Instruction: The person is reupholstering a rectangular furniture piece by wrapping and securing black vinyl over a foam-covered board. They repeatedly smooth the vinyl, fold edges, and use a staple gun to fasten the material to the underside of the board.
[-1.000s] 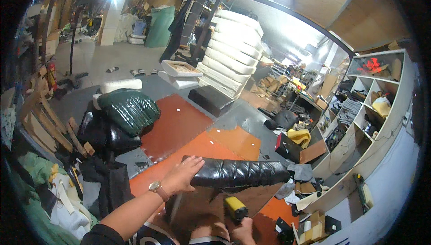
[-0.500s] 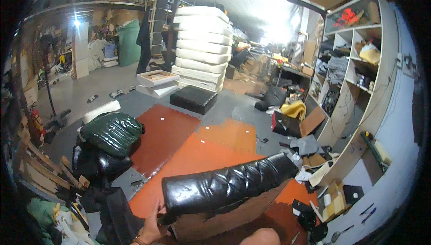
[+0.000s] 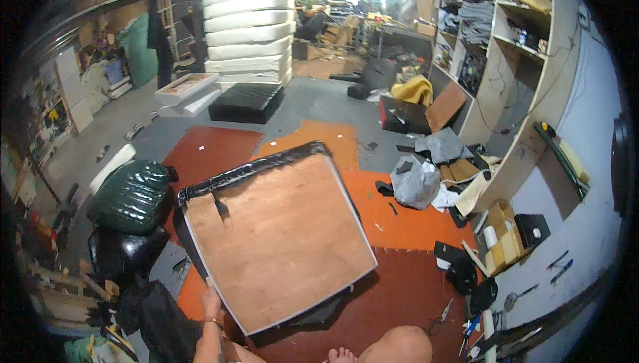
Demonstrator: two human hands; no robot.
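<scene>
A black upholstered cushion piece leans tilted in front of me, its flat brown board underside facing me. Glossy black covering is folded over its far edge, and a pale strip runs along the board's sides. Near the board's upper left is a torn, dark gap. My left hand grips the piece's lower left edge, its fingers partly hidden behind it. My right hand does not show. On the dark red mat to the right of my knee lies a pair of scissors.
Stuffed green and black bundles lie at left. White foam blocks are stacked at the back, beside a black cushion. A grey plastic bag, a cardboard box and shelving stand at right.
The cushion piece has turned over: its tufted black face showed before, and now the brown board faces me. My view has shifted. My left hand stays at its left edge.
</scene>
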